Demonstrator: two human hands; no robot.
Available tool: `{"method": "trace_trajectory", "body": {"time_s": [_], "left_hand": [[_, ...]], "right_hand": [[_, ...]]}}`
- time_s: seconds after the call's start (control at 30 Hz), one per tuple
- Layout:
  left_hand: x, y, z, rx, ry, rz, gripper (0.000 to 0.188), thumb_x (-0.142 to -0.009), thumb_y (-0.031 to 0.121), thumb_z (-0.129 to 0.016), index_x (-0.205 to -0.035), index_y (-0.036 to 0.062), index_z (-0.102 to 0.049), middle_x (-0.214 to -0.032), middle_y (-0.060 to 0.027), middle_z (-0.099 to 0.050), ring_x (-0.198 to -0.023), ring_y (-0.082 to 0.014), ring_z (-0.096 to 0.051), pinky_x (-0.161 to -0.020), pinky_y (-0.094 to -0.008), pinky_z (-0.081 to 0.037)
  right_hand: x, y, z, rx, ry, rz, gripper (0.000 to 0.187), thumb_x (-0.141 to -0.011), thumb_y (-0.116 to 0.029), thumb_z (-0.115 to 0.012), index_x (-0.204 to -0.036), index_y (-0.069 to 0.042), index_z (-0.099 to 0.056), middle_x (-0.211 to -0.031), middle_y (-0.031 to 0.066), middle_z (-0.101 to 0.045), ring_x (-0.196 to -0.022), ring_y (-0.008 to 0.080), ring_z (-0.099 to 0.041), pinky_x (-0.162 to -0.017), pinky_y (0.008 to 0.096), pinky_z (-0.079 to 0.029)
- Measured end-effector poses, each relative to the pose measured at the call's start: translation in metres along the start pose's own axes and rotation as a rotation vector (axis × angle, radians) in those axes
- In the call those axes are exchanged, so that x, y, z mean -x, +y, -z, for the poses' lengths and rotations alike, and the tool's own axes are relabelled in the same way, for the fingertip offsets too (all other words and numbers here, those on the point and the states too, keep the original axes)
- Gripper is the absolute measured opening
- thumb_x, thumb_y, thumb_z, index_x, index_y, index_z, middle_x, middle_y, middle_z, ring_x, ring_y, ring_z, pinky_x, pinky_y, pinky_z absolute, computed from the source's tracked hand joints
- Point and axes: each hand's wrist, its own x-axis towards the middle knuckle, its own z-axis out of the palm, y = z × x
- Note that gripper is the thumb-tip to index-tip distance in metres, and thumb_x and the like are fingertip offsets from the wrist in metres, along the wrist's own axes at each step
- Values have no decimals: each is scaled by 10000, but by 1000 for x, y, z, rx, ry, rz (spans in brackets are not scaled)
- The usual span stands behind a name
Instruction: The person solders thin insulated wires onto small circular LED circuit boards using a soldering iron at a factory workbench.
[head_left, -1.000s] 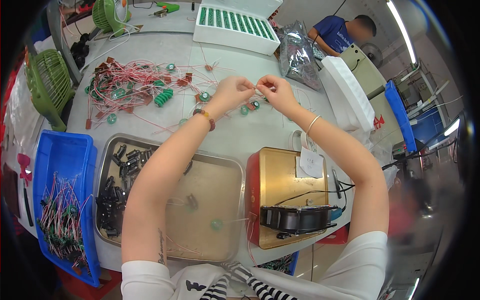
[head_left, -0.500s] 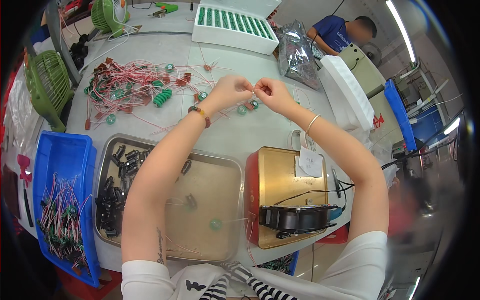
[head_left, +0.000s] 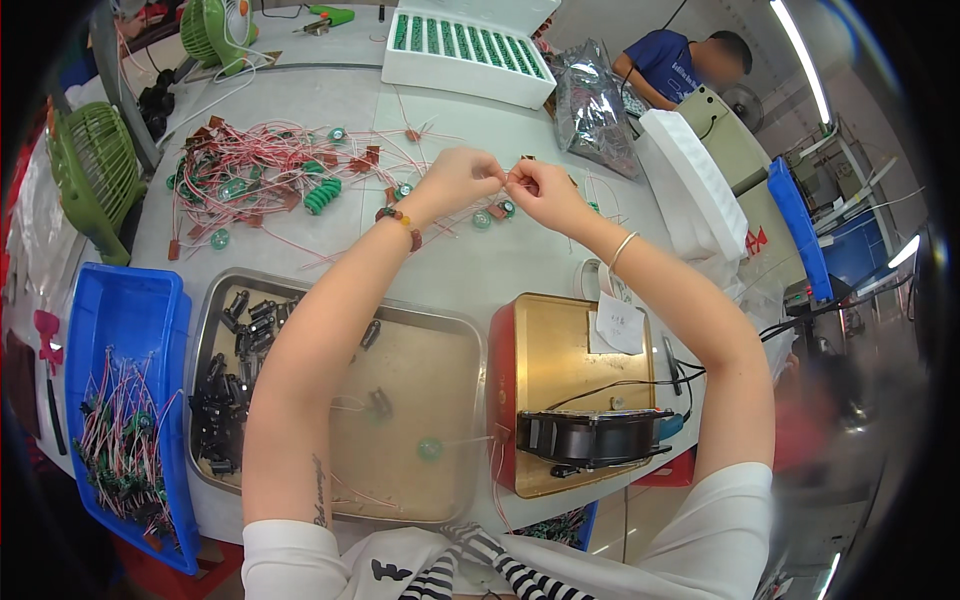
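Note:
My left hand (head_left: 464,183) and my right hand (head_left: 545,192) meet fingertip to fingertip above the table. Both are closed in a pinch. What they hold is tiny and mostly hidden by the fingers; a thin reddish-white strand seems to show there. Just below lie small round green-rimmed parts (head_left: 506,208) with copper-coloured tabs. To the left spreads a tangled pile of red and white wires (head_left: 265,160) with copper tabs, and a green coil-like piece (head_left: 322,196) lies at its edge.
A metal tray (head_left: 478,420) with black parts (head_left: 225,385) sits below my left forearm. Left of it stands a blue bin (head_left: 88,320) of wired parts. A black fan (head_left: 595,438) rests on a gold tin (head_left: 540,360). A white foam box (head_left: 455,78) stands behind.
My fingertips stay together, and my right hand has shifted slightly. A small brown piece now shows just above the right hand. The trays and pile have not moved.

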Motion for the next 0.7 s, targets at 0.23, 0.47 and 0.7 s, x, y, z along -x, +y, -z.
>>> {"method": "trace_trajectory", "body": {"time_s": [0.23, 0.47, 0.7], "left_hand": [[-6, 4, -4, -13, 43, 35, 156, -768, 143, -628, -856, 24, -677, -788, -61, -668, -741, -124, -615, -710, -259, -478], [-6, 8, -9, -19, 84, 117, 165, -761, 153, -626, -847, 21, -675, -773, -62, -662, -739, -127, -611, -708, -259, -474], [-14, 16, -6, 111, 82, 144, 184, -774, 154, -607, -846, -8, -657, -767, -66, -654, -710, -124, -605, -688, -259, -472]], "right_hand": [[-4, 6, -1, -58, 32, -18, 174, -812, -160, -589, -848, 10, -604, -725, 79, -594, -681, 161, -546, -620, 291, -437], [-7, 8, 2, -32, -10, -58, 238, -789, -195, -610, -886, 21, -635, -827, 162, -660, -785, 260, -642, -709, 348, -494], [-13, 10, 3, -40, -28, -110, 267, -785, -240, -624, -837, 20, -650, -817, 165, -660, -773, 253, -640, -700, 343, -488]]}}
